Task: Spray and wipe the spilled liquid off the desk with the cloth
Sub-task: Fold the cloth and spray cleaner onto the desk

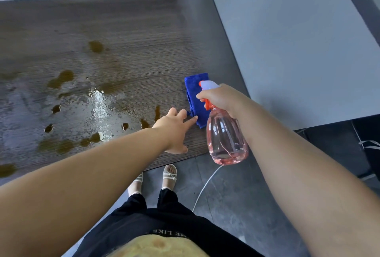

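Spray bottle (226,139) gripped by right hand (222,97); left hand (174,129), fingers straight, touches cloth (195,86); garment (144,221) print reads "LIKE".

The desk (144,30) is a dark, wood-grained top with a straight front edge. Brown spilled liquid (63,79) lies across its left half in separate puddles and drops, some close to the front edge, with a wet, glossy patch (100,104) among them. A folded blue cloth (195,86) lies flat near the right edge, apart from the puddles.
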A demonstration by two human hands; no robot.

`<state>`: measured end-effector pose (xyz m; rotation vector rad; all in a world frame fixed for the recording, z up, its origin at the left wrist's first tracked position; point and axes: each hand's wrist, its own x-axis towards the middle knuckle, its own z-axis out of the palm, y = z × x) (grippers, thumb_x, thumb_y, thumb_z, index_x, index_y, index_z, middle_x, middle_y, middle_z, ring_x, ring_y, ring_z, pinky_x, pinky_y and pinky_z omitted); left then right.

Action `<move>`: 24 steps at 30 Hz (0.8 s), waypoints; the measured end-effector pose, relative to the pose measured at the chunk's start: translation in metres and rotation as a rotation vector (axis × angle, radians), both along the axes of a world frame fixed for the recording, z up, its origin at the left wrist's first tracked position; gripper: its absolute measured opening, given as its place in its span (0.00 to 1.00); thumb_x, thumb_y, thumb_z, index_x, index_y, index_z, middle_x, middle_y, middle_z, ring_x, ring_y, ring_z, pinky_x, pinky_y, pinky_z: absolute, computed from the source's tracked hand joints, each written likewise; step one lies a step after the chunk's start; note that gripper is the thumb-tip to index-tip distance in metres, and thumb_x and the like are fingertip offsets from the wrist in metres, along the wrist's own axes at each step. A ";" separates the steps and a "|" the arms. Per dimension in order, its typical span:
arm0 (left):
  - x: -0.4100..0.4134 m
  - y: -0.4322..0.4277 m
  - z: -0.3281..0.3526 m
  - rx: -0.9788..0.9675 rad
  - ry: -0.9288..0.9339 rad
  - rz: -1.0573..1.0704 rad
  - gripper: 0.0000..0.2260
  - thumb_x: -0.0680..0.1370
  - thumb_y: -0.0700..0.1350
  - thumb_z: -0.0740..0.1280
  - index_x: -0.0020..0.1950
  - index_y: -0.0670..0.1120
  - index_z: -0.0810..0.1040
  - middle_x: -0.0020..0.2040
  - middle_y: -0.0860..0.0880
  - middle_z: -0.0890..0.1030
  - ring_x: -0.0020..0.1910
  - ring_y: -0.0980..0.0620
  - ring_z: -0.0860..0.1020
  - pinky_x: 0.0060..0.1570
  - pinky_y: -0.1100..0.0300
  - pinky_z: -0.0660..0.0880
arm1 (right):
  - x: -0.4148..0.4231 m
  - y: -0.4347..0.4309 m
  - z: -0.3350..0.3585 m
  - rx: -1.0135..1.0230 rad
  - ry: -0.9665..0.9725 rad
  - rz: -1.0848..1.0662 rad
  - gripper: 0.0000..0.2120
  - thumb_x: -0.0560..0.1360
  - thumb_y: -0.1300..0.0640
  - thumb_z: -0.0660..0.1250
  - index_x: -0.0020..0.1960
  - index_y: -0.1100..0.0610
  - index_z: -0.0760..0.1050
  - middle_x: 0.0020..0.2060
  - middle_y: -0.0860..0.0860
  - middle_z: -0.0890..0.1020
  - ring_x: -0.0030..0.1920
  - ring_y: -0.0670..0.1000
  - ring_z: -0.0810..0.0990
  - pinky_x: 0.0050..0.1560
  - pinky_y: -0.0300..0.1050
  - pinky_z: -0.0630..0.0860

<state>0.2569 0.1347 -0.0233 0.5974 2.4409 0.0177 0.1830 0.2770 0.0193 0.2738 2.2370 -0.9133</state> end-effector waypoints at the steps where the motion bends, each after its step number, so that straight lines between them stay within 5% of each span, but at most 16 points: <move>1: 0.000 0.000 0.000 0.000 -0.002 0.001 0.43 0.73 0.61 0.65 0.77 0.54 0.40 0.73 0.47 0.54 0.68 0.43 0.57 0.57 0.52 0.74 | 0.001 0.000 0.000 0.007 -0.001 0.008 0.08 0.69 0.51 0.64 0.43 0.55 0.74 0.38 0.53 0.78 0.37 0.51 0.76 0.42 0.47 0.72; 12: 0.000 0.000 -0.004 -0.003 0.006 -0.003 0.43 0.73 0.60 0.65 0.77 0.53 0.40 0.71 0.47 0.55 0.67 0.43 0.58 0.58 0.50 0.74 | 0.028 0.021 -0.007 0.060 -0.098 0.077 0.25 0.69 0.50 0.63 0.65 0.55 0.70 0.40 0.54 0.78 0.39 0.52 0.75 0.48 0.51 0.74; 18: 0.000 0.000 -0.005 -0.009 0.006 -0.013 0.43 0.73 0.61 0.65 0.77 0.53 0.40 0.72 0.47 0.55 0.67 0.42 0.57 0.60 0.50 0.73 | 0.025 0.021 0.000 0.016 -0.015 0.038 0.22 0.72 0.50 0.63 0.66 0.46 0.69 0.40 0.52 0.78 0.40 0.51 0.76 0.48 0.48 0.75; 24: -0.001 -0.001 -0.004 -0.014 0.001 -0.022 0.43 0.73 0.61 0.65 0.77 0.53 0.40 0.72 0.47 0.55 0.67 0.43 0.57 0.60 0.50 0.73 | 0.003 0.006 0.005 0.009 0.046 -0.028 0.15 0.69 0.51 0.64 0.54 0.53 0.74 0.38 0.54 0.78 0.35 0.53 0.75 0.38 0.48 0.73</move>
